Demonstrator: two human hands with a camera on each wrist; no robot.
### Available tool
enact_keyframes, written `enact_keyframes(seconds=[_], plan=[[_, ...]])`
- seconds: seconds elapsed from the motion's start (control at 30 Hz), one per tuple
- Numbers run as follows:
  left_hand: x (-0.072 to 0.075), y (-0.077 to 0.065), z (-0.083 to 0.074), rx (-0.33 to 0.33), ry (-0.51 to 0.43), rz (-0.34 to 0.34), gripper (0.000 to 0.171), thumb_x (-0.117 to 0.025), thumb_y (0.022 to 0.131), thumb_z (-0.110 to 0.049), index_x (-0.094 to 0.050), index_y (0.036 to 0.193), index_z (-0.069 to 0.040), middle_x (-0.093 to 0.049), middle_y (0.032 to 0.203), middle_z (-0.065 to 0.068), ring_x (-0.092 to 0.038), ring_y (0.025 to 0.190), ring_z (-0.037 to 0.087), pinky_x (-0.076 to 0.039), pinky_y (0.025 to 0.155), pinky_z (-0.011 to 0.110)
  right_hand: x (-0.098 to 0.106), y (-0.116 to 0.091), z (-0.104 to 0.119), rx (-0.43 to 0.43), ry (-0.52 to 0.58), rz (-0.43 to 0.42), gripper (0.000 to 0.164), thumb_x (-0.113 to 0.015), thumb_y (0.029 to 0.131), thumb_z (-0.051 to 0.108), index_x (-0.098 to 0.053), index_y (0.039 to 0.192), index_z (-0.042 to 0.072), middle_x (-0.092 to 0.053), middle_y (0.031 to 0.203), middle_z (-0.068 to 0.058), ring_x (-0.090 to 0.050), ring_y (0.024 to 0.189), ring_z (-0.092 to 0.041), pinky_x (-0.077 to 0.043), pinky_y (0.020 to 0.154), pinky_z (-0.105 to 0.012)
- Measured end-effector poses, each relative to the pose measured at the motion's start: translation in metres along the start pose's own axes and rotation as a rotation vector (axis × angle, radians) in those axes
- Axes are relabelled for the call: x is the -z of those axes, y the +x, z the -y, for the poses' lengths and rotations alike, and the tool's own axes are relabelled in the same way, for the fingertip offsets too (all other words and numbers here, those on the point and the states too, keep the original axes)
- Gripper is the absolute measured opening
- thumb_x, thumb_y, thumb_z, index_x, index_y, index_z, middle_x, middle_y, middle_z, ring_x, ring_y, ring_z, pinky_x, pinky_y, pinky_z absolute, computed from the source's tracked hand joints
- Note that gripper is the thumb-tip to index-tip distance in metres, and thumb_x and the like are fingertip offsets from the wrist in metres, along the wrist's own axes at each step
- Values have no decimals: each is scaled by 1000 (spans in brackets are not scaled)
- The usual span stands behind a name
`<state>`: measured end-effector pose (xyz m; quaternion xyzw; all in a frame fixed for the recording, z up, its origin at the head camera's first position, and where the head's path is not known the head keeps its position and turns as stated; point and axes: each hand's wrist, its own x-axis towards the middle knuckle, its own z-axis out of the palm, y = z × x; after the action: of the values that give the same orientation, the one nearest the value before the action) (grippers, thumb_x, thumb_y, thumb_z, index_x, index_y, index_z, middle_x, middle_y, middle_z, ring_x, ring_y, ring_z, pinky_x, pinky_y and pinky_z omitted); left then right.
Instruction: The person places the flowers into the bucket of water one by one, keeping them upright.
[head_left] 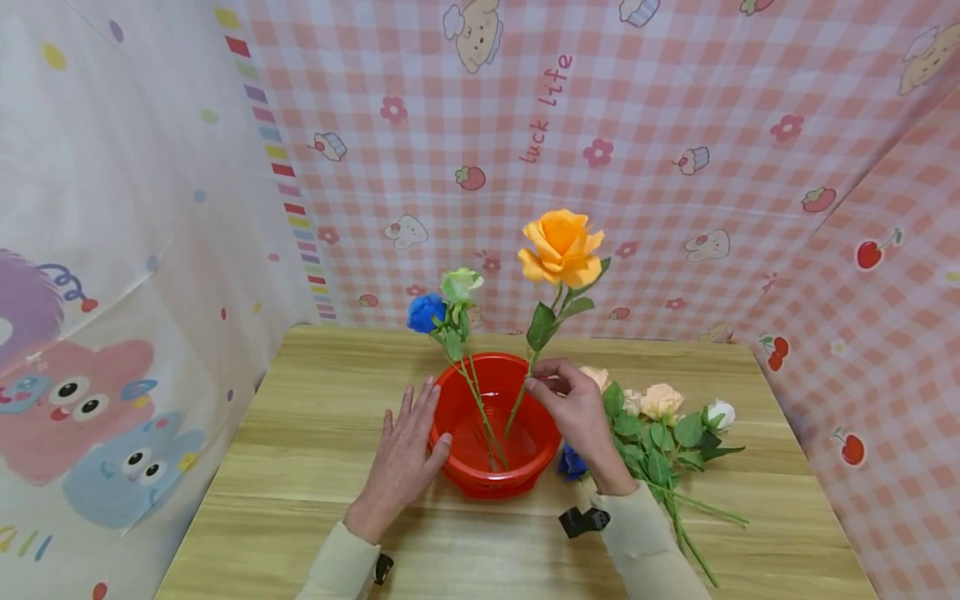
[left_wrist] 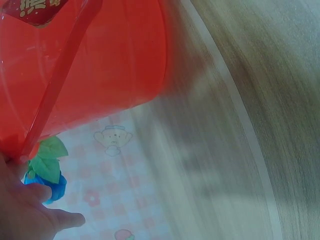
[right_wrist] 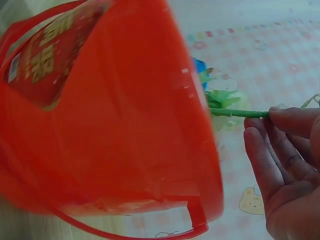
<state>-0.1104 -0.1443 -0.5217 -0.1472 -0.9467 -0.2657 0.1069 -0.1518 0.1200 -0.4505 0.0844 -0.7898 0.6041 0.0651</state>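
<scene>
A red bucket stands on the table, a blue rose and a pale green rose leaning in it with their stems crossing. My right hand pinches the green stem of an orange rose between thumb and fingertips. That bloom rises above the bucket's back right, its stem's lower end inside. Straight fingers of my left hand rest against the bucket's left rim; in the left wrist view, the left hand shows partly beside the red wall.
Right of the bucket lies a bunch of flowers: a peach rose, a white rose, leaves and stems. Another blue rose lies by the right wrist. The wooden table meets a pink checked cloth behind.
</scene>
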Motion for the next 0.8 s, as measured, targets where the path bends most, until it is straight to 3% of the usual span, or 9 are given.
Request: enact_keyframes(seconds=[0.2,0.47,0.8], plan=[[-1,0,0,-5,6,-7,72,-55,102,-33,-29,164,-7,-21,172,5,-19,156,40,-21,115,75,-6,4,0,54,-146,27,14,-76,94,10,-73,107,5,-74,106,-9,-74,95,-28,-61,86,-45],[0,0,0,-10,6,-13,72,-55,102,-33,-29,164,-7,-22,172,5,-20,156,41,-22,115,75,-17,11,-3,131,-286,62,11,-77,91,5,-73,101,4,-75,97,-9,-75,84,-24,-62,77,-41],[1,-1,0,2,-11,-1,71,-51,104,-36,-28,164,-9,-20,172,3,-16,157,37,-19,117,73,-29,16,-3,72,-397,130,10,-78,92,11,-73,100,8,-75,92,-2,-72,81,-18,-60,73,-37]])
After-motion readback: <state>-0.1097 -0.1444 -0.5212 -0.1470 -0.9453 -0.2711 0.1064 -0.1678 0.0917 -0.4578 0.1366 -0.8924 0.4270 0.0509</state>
